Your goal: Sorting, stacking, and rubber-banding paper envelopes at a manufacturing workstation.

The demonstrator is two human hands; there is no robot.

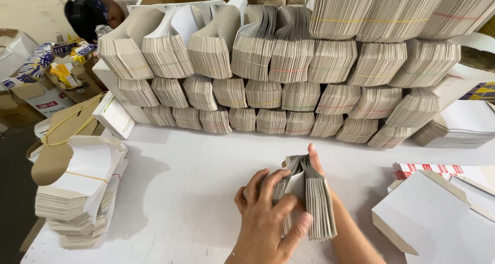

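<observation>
Near the front edge of the white surface (196,192), a stack of flat grey cardboard pieces (309,197) stands on its edges, fanned a little at the top like the pages of a thick book. The left hand (268,217) lies over the near side of this stack, its fingers curled around the cards and the thumb pressing on the right part, so it grips them closed. The right hand (315,158) is behind the stack; only some fingertips at the top and the forearm below are visible, and I cannot tell how far it is open. Along the back edge of the surface a wall of bundled cards (289,73) rises in several rows, each bundle tied with a thin rubber band, matte and rough on the cut edges. At the left edge lies a pile of white folded cards (82,192) with a brown sheet on top. At the right front corner lie flat white cartons (428,212), smooth, with sharp corners.
</observation>
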